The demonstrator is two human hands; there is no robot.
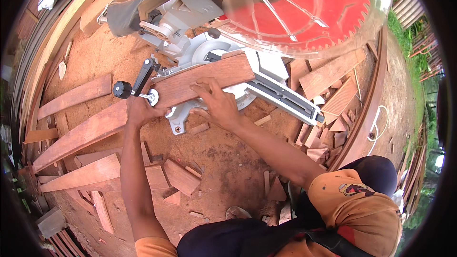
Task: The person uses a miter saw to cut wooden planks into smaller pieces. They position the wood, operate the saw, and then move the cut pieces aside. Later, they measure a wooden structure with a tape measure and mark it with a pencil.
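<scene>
In the head view, a reddish-brown wooden board (204,77) lies across the bed of a miter saw (190,14). The left hand (140,110) is on the board's left part, just below the clamp (143,78). Some of its fingers are hidden, so I can't tell if it grips tight. The right hand (216,103) is spread, with its fingertips touching the board's near side and its thumb apart. The big red blade (335,0) sits up high, clear of the board. Cut bits of wood (183,177) lie on the dirt ground (214,162). I think the board is being lined up. The next move calls for holding it flat and still, fingers far from the blade.
</scene>
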